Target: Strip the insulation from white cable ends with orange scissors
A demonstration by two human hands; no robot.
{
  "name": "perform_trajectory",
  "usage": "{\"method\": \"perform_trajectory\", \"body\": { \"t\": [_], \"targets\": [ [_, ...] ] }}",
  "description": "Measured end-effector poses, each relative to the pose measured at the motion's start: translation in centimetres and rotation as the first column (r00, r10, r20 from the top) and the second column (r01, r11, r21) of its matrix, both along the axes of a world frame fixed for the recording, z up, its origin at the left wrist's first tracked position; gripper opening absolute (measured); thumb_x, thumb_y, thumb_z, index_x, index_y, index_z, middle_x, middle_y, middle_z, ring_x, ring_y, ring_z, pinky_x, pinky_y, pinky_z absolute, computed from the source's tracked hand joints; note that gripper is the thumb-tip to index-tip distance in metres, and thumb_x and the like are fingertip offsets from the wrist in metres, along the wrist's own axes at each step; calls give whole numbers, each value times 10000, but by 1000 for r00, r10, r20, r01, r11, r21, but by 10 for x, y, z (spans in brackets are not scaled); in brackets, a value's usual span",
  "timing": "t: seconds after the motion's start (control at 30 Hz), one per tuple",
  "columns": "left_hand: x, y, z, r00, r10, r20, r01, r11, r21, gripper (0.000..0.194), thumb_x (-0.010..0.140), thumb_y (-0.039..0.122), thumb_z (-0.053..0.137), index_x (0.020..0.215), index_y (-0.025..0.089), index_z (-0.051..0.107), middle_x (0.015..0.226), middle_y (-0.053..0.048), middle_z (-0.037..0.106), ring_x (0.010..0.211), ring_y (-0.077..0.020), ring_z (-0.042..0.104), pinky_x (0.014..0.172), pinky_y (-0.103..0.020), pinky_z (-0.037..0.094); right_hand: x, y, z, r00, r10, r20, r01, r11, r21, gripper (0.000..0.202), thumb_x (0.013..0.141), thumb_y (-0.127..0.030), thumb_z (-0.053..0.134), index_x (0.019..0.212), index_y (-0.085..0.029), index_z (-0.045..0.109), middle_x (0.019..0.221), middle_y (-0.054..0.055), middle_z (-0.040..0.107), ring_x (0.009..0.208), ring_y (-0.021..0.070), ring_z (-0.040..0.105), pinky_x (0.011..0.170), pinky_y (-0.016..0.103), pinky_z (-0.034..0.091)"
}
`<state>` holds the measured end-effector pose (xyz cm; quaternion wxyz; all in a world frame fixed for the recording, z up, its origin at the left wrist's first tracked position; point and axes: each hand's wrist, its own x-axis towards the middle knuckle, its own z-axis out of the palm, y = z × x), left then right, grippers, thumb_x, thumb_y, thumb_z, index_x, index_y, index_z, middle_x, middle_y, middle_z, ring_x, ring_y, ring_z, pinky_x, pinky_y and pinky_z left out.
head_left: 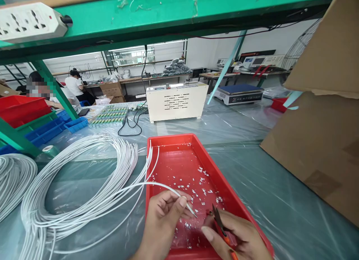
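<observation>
Left hand [162, 219] comes up from the near edge of the bench, over the near-left corner of the red tray [196, 148]. Palm faces the camera, fingers curled in. Thumb and forefinger pinch a white wire [157, 183] close to its end; the free tip pokes out to the right, above the tray floor, angled slightly down.

Right hand [238, 234] sits at the tray's near-right corner, knuckles up, fingers wrapped round a pair of cutters [220, 224] with orange grips. The dark blades point up and left toward the wire tip and stand just short of it, not touching. Whether the blades are parted cannot be told.

The held wire runs left from the pinch, crosses the tray's left wall and joins a large loose coil [78, 185] of white wire lying on the plastic-covered bench left of the tray. A second coil [12, 181] shows at the far left edge.

Tray floor is scattered with small white scraps [203, 183], thickest toward the near half.

Behind the tray, a cream box unit [176, 101] with vent slots stands mid-bench. A big cardboard box [322, 148] fills the right side. Blue and red bins [42, 125] are stacked at the left, under a green shelf frame with a power strip [28, 21]. Two people sit at work at far benches, left background.
</observation>
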<state>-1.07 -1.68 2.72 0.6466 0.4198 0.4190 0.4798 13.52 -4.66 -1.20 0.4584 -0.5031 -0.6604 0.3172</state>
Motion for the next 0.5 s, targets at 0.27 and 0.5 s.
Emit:
{"method": "perform_trajectory", "body": {
  "t": [0.27, 0.5],
  "targets": [
    [4, -2, -4, 997, 22, -78, -17, 997, 69, 146, 713, 267, 648, 698, 122, 645, 620, -16, 638, 567, -111, 573, 580, -194, 451, 4, 3, 6, 994, -42, 96, 30, 991, 129, 131, 752, -167, 507, 639, -173, 573, 570, 0, 506, 494, 125, 487, 487, 212, 403],
    [4, -4, -11, 992, 2, -125, 9, 996, 92, 151, 736, 264, 622, 745, 122, 674, 675, -47, 664, 605, -148, 592, 611, -237, 478, 2, 2, 7, 990, -17, 139, 1, 993, 115, 142, 704, -128, 507, 690, -173, 641, 536, 2, 501, 463, 127, 458, 445, 221, 376]
  ]
}}
